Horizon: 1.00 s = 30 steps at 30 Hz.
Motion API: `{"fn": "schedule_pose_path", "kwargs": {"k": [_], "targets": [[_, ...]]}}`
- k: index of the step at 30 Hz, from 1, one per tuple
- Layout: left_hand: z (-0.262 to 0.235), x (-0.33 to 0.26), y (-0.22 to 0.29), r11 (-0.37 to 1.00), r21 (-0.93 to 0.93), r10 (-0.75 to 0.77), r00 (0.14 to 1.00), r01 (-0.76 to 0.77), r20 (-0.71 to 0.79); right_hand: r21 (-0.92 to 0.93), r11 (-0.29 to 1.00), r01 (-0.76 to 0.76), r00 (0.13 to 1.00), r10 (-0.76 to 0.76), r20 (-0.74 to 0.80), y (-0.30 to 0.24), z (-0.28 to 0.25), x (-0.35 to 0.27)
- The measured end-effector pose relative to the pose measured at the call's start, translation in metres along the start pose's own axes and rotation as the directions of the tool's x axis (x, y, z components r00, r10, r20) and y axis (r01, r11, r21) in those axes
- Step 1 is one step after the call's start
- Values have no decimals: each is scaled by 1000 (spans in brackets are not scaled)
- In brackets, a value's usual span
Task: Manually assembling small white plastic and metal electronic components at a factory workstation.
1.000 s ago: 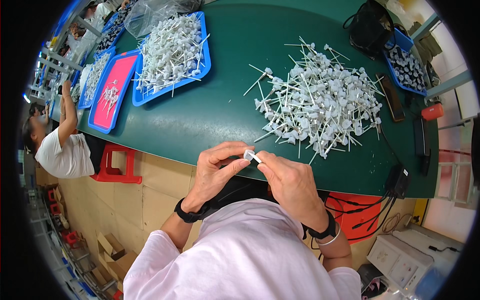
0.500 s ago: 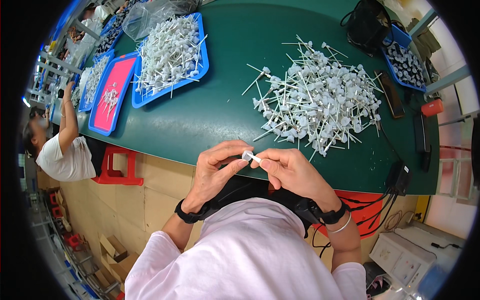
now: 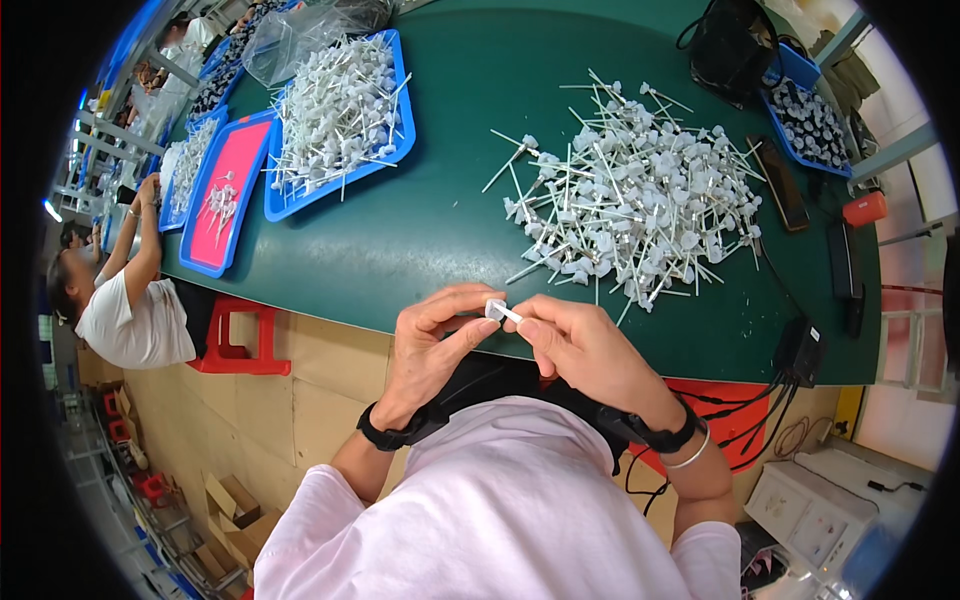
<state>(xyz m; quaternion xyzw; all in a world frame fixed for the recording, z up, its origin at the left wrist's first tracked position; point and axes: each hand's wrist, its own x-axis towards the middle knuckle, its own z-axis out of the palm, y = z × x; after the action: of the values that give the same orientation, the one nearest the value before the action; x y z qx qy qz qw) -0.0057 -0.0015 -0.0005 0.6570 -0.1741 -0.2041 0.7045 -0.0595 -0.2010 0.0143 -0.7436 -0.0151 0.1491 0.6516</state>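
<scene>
At the table's near edge, my two hands hold one small white plastic part [image 3: 495, 309] with a rounded head and a thin stem. My left hand [image 3: 440, 335] pinches the head between thumb and fingers. The stem lies between the thumb and forefinger of my right hand [image 3: 580, 345], pointing down to the right. Beyond my right hand is a large loose heap of similar white stemmed parts [image 3: 640, 200]. A blue tray [image 3: 405, 140] to the left is piled with more of them.
A blue tray with a pink bottom [image 3: 207, 245] holds several pieces. On the right lie a phone [image 3: 778, 185], a black bag [image 3: 735, 50], a tray of dark-and-white parts [image 3: 810, 130] and a black box with cables [image 3: 797, 355]. A co-worker [image 3: 135, 315] sits at the left.
My hands stay almost in place, still gripping the white part, whose stem has tilted slightly. The co-worker at the left has shifted their arms.
</scene>
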Motion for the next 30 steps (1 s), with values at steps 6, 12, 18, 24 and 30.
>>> {"fn": "schedule_pose_path", "kwargs": {"k": [6, 12, 18, 24, 30], "targets": [[4, 0, -9, 996, -81, 22, 997, -29, -79, -451, 877, 166, 939, -280, -200, -13, 15, -16], [9, -1, -4, 994, 76, 92, 988, -83, -124, -596, 785, 166, 881, -390, -268, -8, 24, -15], [14, -2, -2, 953, 257, 202, 968, -160, -147, -626, 765, 152, 863, -411, -293, -5, 26, -15], [16, -1, -4, 858, 435, 353, 928, -272, -115, -625, 766, 148, 864, -408, -296, -8, 26, -16], [17, -2, -4, 802, 520, 403, 909, -296, -105, -632, 763, 140, 872, -397, -286, -9, 25, -17]]}}
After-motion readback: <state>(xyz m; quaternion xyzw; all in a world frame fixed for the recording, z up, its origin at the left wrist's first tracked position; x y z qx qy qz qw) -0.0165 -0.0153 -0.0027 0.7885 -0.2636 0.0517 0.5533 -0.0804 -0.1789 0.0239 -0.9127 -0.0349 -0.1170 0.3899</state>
